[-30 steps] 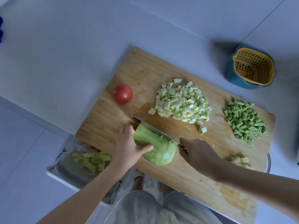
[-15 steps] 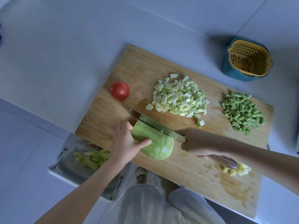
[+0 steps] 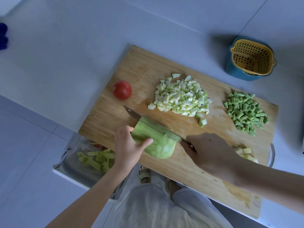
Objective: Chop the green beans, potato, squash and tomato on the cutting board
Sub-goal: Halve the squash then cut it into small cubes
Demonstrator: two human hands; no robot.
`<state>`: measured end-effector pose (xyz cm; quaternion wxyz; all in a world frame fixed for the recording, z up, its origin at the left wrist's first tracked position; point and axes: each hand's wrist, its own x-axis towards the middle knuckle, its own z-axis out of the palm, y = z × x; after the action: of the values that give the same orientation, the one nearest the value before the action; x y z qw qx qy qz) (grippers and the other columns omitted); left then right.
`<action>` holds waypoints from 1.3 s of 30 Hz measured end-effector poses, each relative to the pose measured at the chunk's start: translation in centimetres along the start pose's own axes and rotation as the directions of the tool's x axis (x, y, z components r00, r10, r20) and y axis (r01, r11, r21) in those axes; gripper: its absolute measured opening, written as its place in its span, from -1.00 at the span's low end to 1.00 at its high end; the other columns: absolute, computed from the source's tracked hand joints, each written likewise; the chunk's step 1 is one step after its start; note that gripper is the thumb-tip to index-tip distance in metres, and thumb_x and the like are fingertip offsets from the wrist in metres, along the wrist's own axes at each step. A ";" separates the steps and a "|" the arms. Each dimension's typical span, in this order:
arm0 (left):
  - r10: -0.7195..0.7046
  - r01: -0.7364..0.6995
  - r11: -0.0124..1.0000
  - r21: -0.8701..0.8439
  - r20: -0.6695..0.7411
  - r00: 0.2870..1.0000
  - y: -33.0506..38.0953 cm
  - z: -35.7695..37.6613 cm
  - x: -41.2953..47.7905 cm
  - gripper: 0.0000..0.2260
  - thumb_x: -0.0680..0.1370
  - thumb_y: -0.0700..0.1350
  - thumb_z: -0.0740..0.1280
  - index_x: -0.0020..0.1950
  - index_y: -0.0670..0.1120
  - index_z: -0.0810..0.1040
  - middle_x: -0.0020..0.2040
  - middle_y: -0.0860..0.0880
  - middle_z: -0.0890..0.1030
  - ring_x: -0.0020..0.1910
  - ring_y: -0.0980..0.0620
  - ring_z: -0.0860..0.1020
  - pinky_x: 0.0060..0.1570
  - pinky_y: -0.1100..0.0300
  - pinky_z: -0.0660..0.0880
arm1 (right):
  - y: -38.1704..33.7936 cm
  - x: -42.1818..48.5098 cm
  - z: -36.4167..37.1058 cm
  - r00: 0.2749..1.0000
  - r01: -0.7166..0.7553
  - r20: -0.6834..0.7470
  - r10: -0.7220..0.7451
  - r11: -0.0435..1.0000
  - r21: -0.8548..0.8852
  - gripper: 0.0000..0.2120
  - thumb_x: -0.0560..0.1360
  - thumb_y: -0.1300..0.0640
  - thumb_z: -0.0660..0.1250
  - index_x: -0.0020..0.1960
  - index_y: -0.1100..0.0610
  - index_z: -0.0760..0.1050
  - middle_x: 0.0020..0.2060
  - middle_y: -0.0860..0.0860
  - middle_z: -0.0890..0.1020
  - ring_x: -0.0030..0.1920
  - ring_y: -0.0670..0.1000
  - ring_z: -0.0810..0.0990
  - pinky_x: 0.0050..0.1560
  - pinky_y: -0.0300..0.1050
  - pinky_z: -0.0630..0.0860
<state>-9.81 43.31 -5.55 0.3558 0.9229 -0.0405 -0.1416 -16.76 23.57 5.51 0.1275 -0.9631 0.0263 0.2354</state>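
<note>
Lying near the front edge of the cutting board (image 3: 134, 66), the peeled squash half (image 3: 154, 139) is pinned by the left hand (image 3: 128, 145), fingers curled over it, while the right hand (image 3: 209, 152) grips the knife (image 3: 133, 114) laid across its far side. Diced squash (image 3: 181, 97), chopped green beans (image 3: 245, 111) and some potato cubes (image 3: 245, 153) look done. By my judgement, this half and the whole tomato (image 3: 122, 90) remain.

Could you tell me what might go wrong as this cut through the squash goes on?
The left hand grips the squash half with its thumb close under the knife, so a slip could nick it. The rounded squash might also rock. The tomato sits near the cutting board edge and could roll off.
</note>
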 end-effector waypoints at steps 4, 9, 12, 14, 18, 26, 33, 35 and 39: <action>-0.016 0.016 1.000 -0.003 -0.023 1.000 0.2 0.2 -0.2 -0.42 0.29 0.11 0.54 0.09 -0.23 0.43 0.01 -0.07 0.43 0.02 -0.09 0.43 0.03 -0.05 0.45 | -0.2 -0.4 0.9 1.000 -0.007 0.025 0.009 0.998 -0.064 -0.63 0.61 -0.07 -0.06 -0.33 0.02 0.16 -0.50 -0.09 0.29 -0.51 -0.08 0.25 -0.47 -0.16 0.14; -0.005 0.005 1.000 0.019 0.007 1.000 0.0 0.1 0.2 -0.39 0.30 0.14 0.52 0.11 -0.22 0.40 0.00 -0.03 0.38 0.05 -0.07 0.42 0.07 0.02 0.42 | -0.8 0.2 1.4 0.999 -0.027 0.034 0.031 0.994 -0.107 -0.62 0.63 0.04 0.01 -0.36 0.01 0.10 -0.48 -0.07 0.32 -0.50 -0.08 0.28 -0.50 -0.19 0.13; 0.018 -0.018 0.999 0.036 0.004 1.000 -0.1 0.2 0.3 -0.40 0.30 0.14 0.51 0.10 -0.22 0.40 -0.01 -0.02 0.37 0.03 -0.07 0.41 0.05 0.06 0.40 | -1.2 0.5 1.6 0.995 -0.056 0.077 0.069 0.986 -0.155 -0.68 0.57 0.22 0.10 -0.34 0.05 0.15 -0.46 -0.05 0.34 -0.49 -0.06 0.29 -0.51 -0.19 0.17; 0.029 -0.028 0.998 0.057 -0.006 1.000 -0.1 0.2 0.2 -0.40 0.30 0.15 0.51 0.10 -0.22 0.40 -0.02 -0.01 0.36 0.02 -0.04 0.40 0.04 0.09 0.39 | -1.2 0.9 1.4 0.991 -0.065 0.105 0.083 0.985 -0.158 -0.73 0.55 0.25 0.11 -0.31 0.08 0.23 -0.45 -0.04 0.35 -0.49 -0.05 0.29 -0.52 -0.18 0.19; 0.050 -0.050 0.996 0.076 -0.010 0.999 -0.2 0.3 0.4 -0.41 0.30 0.15 0.51 0.08 -0.23 0.41 -0.04 0.00 0.34 -0.01 0.02 0.31 0.01 0.14 0.32 | -1.5 2.1 0.8 0.982 -0.086 0.155 0.106 0.988 -0.131 -0.71 0.55 0.27 0.11 -0.33 0.10 0.27 -0.43 -0.02 0.39 -0.48 -0.04 0.34 -0.52 -0.19 0.23; 0.070 -0.070 0.993 0.095 0.002 0.998 -0.5 0.3 0.6 -0.40 0.27 0.17 0.51 0.05 -0.23 0.43 -0.06 0.00 0.36 -0.03 0.03 0.32 -0.01 0.16 0.33 | -0.1 3.4 3.8 0.981 -0.092 0.161 0.106 0.991 -0.094 -0.73 0.61 0.12 0.07 -0.27 0.10 0.27 -0.42 -0.05 0.32 -0.42 0.01 0.37 -0.47 -0.14 0.24; 0.090 -0.093 0.991 0.098 0.039 0.995 -0.7 0.2 1.1 -0.41 0.28 0.18 0.50 0.03 -0.21 0.41 -0.06 -0.01 0.37 -0.05 0.02 0.34 -0.06 0.22 0.24 | 1.5 2.7 6.2 0.997 -0.069 0.035 0.067 0.996 0.050 -0.72 0.60 0.00 0.06 -0.26 0.07 0.25 -0.46 -0.06 0.32 -0.43 0.05 0.31 -0.37 -0.09 0.19; 0.083 -0.084 0.993 0.087 0.014 0.996 -0.5 0.1 1.0 -0.41 0.28 0.17 0.51 0.03 -0.21 0.41 -0.06 -0.01 0.37 -0.06 0.01 0.35 -0.06 0.20 0.27 | 1.9 2.7 5.9 0.998 -0.051 0.054 0.045 0.993 0.108 -0.79 0.58 0.02 0.12 -0.16 0.09 0.35 -0.43 -0.08 0.35 -0.39 0.03 0.37 -0.35 -0.11 0.23; 0.086 -0.081 0.991 0.110 -0.039 0.996 -0.2 0.3 0.1 -0.39 0.30 0.19 0.48 0.07 -0.25 0.43 -0.02 -0.09 0.43 -0.02 -0.07 0.41 -0.04 0.10 0.38 | 3.3 1.7 4.1 0.984 -0.074 0.180 0.018 0.949 0.306 -0.67 0.52 0.01 0.25 0.28 -0.14 0.41 -0.37 -0.25 0.49 -0.36 -0.28 0.45 -0.35 -0.40 0.30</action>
<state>-9.76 43.29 -5.94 0.3114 0.9413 -0.0790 -0.1041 -17.41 21.49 0.44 0.2742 -0.9057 0.0743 0.3148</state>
